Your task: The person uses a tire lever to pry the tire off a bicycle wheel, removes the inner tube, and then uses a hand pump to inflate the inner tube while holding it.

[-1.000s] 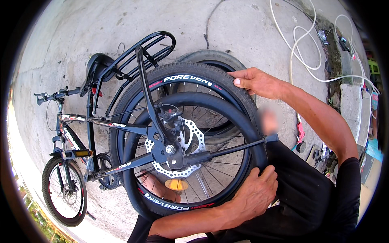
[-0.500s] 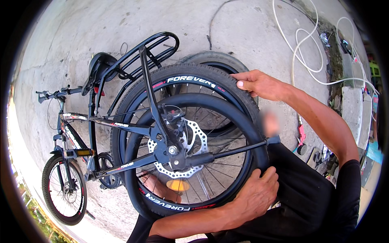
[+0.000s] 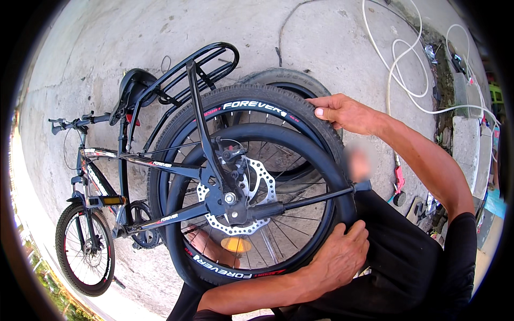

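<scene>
The black rear tyre (image 3: pixel 214 100) of a bicycle lying on its side faces me, a disc rotor (image 3: pixel 264 176) at its hub. A smooth black inner tube (image 3: pixel 289 136) hangs loosely out of the tyre, looped across the spokes. My right hand (image 3: pixel 342 111) pinches the tyre's tread at the upper right, thumb on the near side. Lower down, my left hand (image 3: pixel 337 251) curls round the tyre and tube at the lower right; some of its fingers are hidden. Between my hands, the kickstand (image 3: pixel 316 199) juts toward my leg.
The bicycle's luggage rack (image 3: pixel 214 61), saddle (image 3: pixel 134 91) and front wheel (image 3: pixel 85 251) stretch to the left. Behind the rear wheel lies a larger loose tyre (image 3: pixel 300 83). A pale hose (image 3: pixel 393 69) loops over the concrete at the right, near a red-handled tool (image 3: pixel 399 179).
</scene>
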A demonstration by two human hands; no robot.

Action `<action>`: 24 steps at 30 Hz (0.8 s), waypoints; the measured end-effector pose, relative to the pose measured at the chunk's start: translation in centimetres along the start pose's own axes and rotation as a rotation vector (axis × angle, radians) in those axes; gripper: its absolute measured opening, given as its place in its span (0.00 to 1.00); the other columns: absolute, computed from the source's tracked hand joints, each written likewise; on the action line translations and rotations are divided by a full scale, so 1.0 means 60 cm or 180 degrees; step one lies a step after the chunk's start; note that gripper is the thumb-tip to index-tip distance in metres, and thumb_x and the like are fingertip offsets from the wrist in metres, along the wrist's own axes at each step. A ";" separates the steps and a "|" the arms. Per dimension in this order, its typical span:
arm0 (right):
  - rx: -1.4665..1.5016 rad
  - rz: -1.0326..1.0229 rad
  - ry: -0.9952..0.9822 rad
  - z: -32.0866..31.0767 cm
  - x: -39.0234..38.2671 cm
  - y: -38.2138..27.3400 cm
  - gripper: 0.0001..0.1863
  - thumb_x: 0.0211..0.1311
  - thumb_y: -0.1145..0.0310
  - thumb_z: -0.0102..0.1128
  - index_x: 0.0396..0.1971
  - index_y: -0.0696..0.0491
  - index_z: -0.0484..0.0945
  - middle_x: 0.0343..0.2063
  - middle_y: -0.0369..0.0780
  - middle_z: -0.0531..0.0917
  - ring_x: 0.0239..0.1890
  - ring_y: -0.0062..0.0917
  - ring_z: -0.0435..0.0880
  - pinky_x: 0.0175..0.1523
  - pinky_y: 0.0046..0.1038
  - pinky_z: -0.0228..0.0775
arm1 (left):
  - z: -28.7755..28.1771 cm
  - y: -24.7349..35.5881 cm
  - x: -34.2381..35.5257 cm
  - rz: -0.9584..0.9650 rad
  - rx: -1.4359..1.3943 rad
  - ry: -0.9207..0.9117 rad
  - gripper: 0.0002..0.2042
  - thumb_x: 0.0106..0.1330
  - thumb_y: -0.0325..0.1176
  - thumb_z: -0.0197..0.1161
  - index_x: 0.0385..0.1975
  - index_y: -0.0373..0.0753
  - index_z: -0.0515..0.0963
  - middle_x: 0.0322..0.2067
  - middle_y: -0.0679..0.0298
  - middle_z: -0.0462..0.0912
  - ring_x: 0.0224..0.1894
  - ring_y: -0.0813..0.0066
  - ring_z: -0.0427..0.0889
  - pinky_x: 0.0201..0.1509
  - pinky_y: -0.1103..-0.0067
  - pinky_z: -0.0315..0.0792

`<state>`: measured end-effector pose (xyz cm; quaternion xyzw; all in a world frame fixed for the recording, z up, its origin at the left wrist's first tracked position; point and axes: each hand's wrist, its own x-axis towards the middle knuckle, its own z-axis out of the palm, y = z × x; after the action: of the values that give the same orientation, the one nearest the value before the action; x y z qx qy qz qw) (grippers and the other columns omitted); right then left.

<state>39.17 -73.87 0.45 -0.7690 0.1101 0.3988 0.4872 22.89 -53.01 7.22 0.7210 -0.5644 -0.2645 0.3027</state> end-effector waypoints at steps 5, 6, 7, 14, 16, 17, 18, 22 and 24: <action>0.0102 -0.0033 0.0021 0.001 0.003 0.008 0.26 0.76 0.58 0.48 0.68 0.54 0.66 0.43 0.35 0.81 0.39 0.18 0.74 0.44 0.26 0.71 | -0.001 -0.001 0.001 0.0010 0.0011 0.0009 0.11 0.50 0.38 0.63 0.29 0.39 0.78 0.32 0.67 0.71 0.44 0.71 0.67 0.40 0.76 0.59; 0.0075 -0.0014 -0.0007 0.002 0.000 0.000 0.27 0.76 0.57 0.48 0.68 0.54 0.66 0.44 0.35 0.81 0.40 0.19 0.74 0.45 0.26 0.71 | -0.002 -0.001 0.001 0.0014 0.0026 0.0015 0.10 0.52 0.38 0.62 0.29 0.39 0.77 0.32 0.67 0.71 0.44 0.71 0.67 0.40 0.76 0.59; 0.0049 0.0004 -0.0034 0.002 -0.002 -0.005 0.27 0.76 0.57 0.48 0.68 0.54 0.66 0.45 0.36 0.81 0.40 0.19 0.74 0.45 0.26 0.71 | -0.002 -0.002 0.001 0.0017 0.0040 0.0020 0.09 0.53 0.38 0.62 0.28 0.39 0.77 0.32 0.67 0.71 0.44 0.71 0.68 0.40 0.76 0.59; 0.0138 -0.0110 0.0021 -0.001 0.014 0.029 0.28 0.75 0.56 0.48 0.69 0.54 0.64 0.50 0.40 0.81 0.44 0.23 0.75 0.47 0.27 0.71 | -0.001 -0.003 0.003 0.0046 0.0152 0.0122 0.07 0.56 0.36 0.59 0.28 0.39 0.77 0.31 0.66 0.72 0.43 0.71 0.68 0.39 0.76 0.60; 0.0137 -0.0174 0.0070 0.000 0.018 0.034 0.29 0.75 0.55 0.49 0.70 0.54 0.63 0.51 0.41 0.81 0.45 0.23 0.75 0.47 0.28 0.71 | -0.004 -0.002 0.005 0.0037 0.0271 0.0076 0.07 0.56 0.36 0.59 0.28 0.39 0.77 0.31 0.66 0.72 0.43 0.71 0.68 0.39 0.76 0.60; 0.0141 -0.0184 0.0067 0.000 0.017 0.036 0.29 0.75 0.55 0.49 0.70 0.54 0.63 0.51 0.41 0.81 0.45 0.23 0.75 0.47 0.28 0.71 | -0.003 -0.001 0.007 0.0031 0.0279 0.0071 0.07 0.56 0.36 0.59 0.28 0.39 0.77 0.31 0.66 0.72 0.43 0.71 0.68 0.39 0.76 0.60; 0.0116 -0.0168 0.0074 0.000 0.016 0.033 0.30 0.75 0.54 0.49 0.70 0.54 0.63 0.52 0.41 0.81 0.45 0.23 0.75 0.46 0.28 0.72 | -0.002 -0.001 0.008 0.0025 0.0308 0.0111 0.07 0.56 0.36 0.59 0.27 0.40 0.76 0.31 0.66 0.71 0.42 0.71 0.68 0.38 0.77 0.60; -0.0094 -0.0207 0.0118 -0.001 0.005 0.026 0.31 0.75 0.52 0.51 0.70 0.54 0.63 0.50 0.42 0.81 0.42 0.23 0.76 0.44 0.28 0.73 | -0.016 0.011 0.015 0.0035 0.0284 -0.0084 0.09 0.57 0.35 0.58 0.33 0.37 0.77 0.37 0.63 0.75 0.43 0.71 0.69 0.38 0.77 0.61; -0.0154 -0.0226 0.0128 -0.004 -0.005 0.035 0.32 0.74 0.51 0.51 0.69 0.55 0.64 0.50 0.42 0.81 0.41 0.23 0.77 0.44 0.28 0.73 | -0.013 0.023 0.012 0.0026 0.0485 0.0304 0.12 0.58 0.35 0.58 0.38 0.35 0.77 0.42 0.60 0.77 0.44 0.70 0.70 0.38 0.77 0.62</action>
<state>37.90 -75.17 -0.65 -0.7919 0.0829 0.3683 0.4800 22.70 -53.83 8.71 0.7515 -0.5707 -0.1848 0.2747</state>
